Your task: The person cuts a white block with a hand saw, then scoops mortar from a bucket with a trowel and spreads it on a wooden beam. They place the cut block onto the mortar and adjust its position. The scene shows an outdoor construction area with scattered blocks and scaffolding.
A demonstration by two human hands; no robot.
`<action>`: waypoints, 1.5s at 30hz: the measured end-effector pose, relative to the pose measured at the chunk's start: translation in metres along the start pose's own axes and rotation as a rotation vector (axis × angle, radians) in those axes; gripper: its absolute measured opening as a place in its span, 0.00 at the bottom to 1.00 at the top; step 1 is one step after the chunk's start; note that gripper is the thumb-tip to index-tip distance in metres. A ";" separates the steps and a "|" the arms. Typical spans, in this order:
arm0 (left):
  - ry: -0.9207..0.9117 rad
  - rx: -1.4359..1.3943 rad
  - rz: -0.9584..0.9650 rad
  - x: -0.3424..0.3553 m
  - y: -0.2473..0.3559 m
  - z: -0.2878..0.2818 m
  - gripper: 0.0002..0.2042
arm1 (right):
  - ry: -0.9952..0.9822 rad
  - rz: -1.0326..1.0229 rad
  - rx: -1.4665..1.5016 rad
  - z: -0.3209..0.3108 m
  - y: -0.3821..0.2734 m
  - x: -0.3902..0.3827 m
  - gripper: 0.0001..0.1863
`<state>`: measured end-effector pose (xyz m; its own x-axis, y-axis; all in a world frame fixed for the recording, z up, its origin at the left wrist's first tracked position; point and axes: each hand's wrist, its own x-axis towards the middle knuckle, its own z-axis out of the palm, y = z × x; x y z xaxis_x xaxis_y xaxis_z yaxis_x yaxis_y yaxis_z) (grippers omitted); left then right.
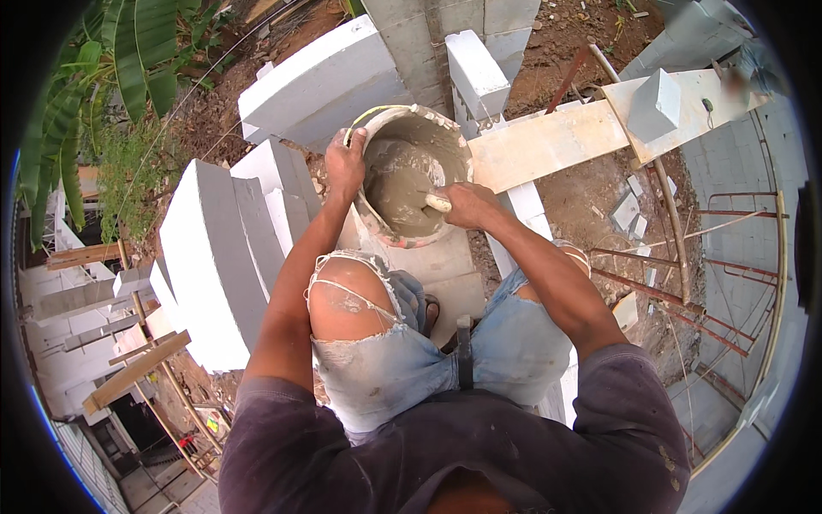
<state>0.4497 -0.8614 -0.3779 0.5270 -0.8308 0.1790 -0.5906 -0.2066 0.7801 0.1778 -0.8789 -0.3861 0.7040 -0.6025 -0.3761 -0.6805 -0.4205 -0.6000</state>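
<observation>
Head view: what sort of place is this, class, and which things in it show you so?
Most likely an outdoor building site: large pale blocks lie about, a bucket holds wet grey mix, and scaffold-like poles stand at the right.

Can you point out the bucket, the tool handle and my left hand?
Bucket (pixel 425 130), head view: far inner wall.
Tool handle (pixel 437 203), head view: its exposed end.
Left hand (pixel 346 167), head view: back of the hand.
</observation>
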 end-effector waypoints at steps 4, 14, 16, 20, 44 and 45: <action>0.002 -0.025 -0.029 -0.013 -0.013 -0.004 0.24 | -0.240 0.003 -0.220 0.016 -0.011 0.008 0.28; -0.059 -0.057 -0.069 -0.016 -0.011 -0.009 0.23 | -0.124 0.110 -0.220 0.002 -0.026 0.004 0.14; -0.047 -0.079 -0.038 -0.009 -0.010 -0.007 0.23 | 0.028 0.025 -0.201 0.012 -0.027 0.000 0.14; -0.057 -0.104 -0.038 -0.013 -0.003 -0.006 0.23 | -0.154 0.012 -0.265 0.004 -0.026 0.005 0.16; -0.036 -0.180 -0.103 -0.020 0.008 0.008 0.20 | -0.019 0.103 -0.282 0.029 0.015 0.007 0.30; -0.028 -0.196 -0.112 -0.020 0.016 0.016 0.20 | 0.048 0.004 -0.176 0.044 0.038 0.002 0.31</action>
<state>0.4199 -0.8563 -0.3782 0.5635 -0.8232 0.0700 -0.3976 -0.1959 0.8964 0.1622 -0.8661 -0.4405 0.6937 -0.6341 -0.3415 -0.7112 -0.5282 -0.4639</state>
